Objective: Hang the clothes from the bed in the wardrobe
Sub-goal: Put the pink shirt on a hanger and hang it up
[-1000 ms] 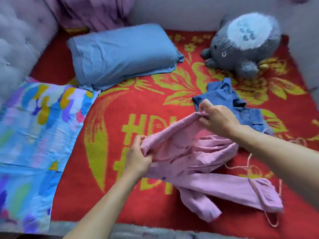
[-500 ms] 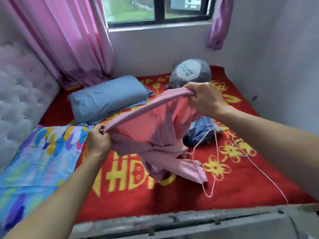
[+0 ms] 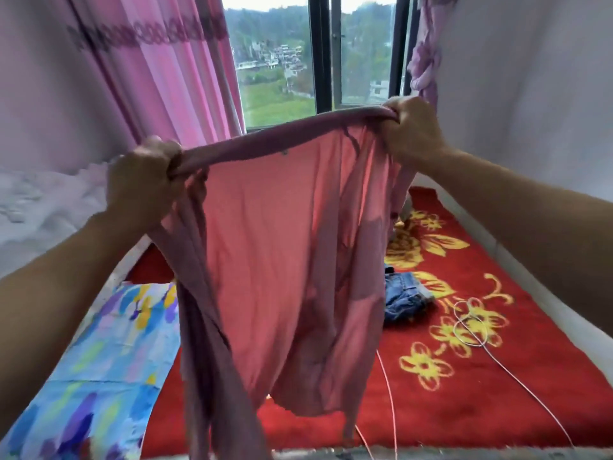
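Both arms reach forward, left hand (image 3: 146, 179) and right hand (image 3: 409, 129) clenched, raised.

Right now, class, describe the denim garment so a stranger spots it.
Start at the red bed cover with yellow flowers. Just right of the held-up pink garment lies a crumpled denim garment. Unlike the pink one, it is blue and unheld.

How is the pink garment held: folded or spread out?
Spread out. The left hand and right hand hold the pink garment by its edge, stretched between them; it hangs over the bed.
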`<state>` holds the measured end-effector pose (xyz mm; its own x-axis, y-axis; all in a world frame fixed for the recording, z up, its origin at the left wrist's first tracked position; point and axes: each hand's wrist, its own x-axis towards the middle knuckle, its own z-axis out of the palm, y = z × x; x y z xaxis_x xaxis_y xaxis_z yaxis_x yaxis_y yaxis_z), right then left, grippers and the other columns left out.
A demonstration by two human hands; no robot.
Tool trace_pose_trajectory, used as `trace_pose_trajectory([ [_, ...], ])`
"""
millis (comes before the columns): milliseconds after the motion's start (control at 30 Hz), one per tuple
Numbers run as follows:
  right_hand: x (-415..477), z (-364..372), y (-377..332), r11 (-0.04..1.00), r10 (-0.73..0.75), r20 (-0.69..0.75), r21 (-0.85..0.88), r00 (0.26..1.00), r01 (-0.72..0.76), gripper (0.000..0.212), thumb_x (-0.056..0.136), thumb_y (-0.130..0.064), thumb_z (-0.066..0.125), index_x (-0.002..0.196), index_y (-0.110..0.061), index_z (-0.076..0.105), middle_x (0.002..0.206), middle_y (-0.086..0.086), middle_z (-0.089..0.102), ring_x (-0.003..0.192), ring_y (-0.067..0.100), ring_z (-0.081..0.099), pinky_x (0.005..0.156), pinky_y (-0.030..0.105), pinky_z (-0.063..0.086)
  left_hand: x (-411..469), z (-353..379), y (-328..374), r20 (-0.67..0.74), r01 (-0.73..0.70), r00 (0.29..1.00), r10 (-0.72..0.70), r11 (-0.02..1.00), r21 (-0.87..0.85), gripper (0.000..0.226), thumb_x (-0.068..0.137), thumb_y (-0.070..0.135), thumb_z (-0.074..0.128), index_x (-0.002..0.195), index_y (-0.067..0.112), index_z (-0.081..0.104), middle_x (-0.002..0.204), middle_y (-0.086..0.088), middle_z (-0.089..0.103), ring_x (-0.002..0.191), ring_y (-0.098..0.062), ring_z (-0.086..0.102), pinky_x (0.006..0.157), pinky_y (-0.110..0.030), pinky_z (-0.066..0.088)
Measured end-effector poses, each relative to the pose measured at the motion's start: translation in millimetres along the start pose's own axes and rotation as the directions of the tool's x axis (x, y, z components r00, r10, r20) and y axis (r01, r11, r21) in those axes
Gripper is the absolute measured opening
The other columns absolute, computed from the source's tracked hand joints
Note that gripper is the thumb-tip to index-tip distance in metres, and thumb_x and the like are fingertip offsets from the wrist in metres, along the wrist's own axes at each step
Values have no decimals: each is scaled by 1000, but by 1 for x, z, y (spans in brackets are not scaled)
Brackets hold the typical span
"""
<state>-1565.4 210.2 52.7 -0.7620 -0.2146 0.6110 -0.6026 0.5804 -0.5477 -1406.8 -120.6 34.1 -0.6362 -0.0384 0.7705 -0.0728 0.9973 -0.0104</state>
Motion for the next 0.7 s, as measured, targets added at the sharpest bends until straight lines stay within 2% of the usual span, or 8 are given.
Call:
trace_pose_trajectory([
  [100, 13, 15, -10, 995, 47, 7, 93, 999, -48, 23, 83, -15, 51, 62, -17, 57, 57, -2, 52, 56, 15, 49, 54, 28, 37, 7, -1, -24, -16, 67, 998, -66, 997, 36, 48, 84, 46, 43, 96, 8, 68, 91, -21, 57, 76, -45, 57, 63, -46, 44],
  [167, 22, 33, -9, 982, 118, 55, 139, 991, -125, 20, 82, -15, 52, 66, -10, 63, 59, 1, 54, 57, 16, 49, 53, 30, 39, 7, 10, -42, 17, 195, 981, -194, 980, -30, 43, 80, 42, 46, 96, 9, 70, 91, -24, 62, 83, -46, 59, 68, -45, 45],
  [267, 26, 76, 4, 962, 210, 223, 128, 952, -242, 15, 81, -9, 54, 72, -10, 66, 66, 4, 58, 63, 18, 53, 55, 30, 44, -1, 49, -72, 223, 402, 902, -370, 908, -120, 40, 76, 41, 49, 82, 7, 69, 83, -29, 65, 86, -44, 64, 69, -43, 47],
  [333, 21, 117, 19, 953, 284, 354, 3, 891, -304, 18, 80, -7, 53, 71, -15, 66, 66, 1, 61, 61, 18, 55, 54, 24, 44, -15, 90, -94, 470, 499, 777, -420, 865, -52, 26, 83, 30, 60, 75, 6, 69, 85, -30, 66, 89, -40, 66, 67, -39, 44],
  [400, 8, 168, 38, 919, 392, 480, -169, 784, -356, 20, 80, -9, 52, 71, -17, 67, 63, -1, 60, 54, 14, 52, 44, 20, 38, -39, 141, -116, 678, 562, 591, -437, 826, 42, 22, 84, 18, 64, 64, 8, 64, 86, -29, 67, 89, -38, 66, 63, -33, 39],
  [467, -8, 223, 62, 863, 504, 535, -297, 678, -408, 17, 78, -12, 53, 78, -15, 70, 70, 3, 65, 59, 17, 58, 40, 17, 37, -69, 195, -132, 784, 636, 415, -462, 763, 114, 24, 84, 20, 64, 65, 5, 63, 84, -26, 68, 86, -36, 68, 58, -29, 37],
  [533, -22, 274, 87, 795, 606, 507, -358, 613, -490, 22, 75, -17, 51, 86, -11, 69, 85, 11, 70, 72, 26, 66, 48, 20, 42, -96, 247, -142, 818, 734, 304, -488, 667, 125, 23, 87, 19, 62, 73, 1, 67, 81, -28, 67, 81, -36, 68, 56, -30, 38],
  [700, -60, 369, 116, 703, 694, 482, -290, 535, -650, 20, 82, -13, 51, 86, -8, 70, 85, 14, 69, 78, 30, 65, 60, 32, 48, -147, 365, -153, 830, 991, 14, -557, 121, 64, 29, 82, 13, 57, 105, -6, 60, 100, -23, 65, 91, -39, 67, 68, -45, 58],
])
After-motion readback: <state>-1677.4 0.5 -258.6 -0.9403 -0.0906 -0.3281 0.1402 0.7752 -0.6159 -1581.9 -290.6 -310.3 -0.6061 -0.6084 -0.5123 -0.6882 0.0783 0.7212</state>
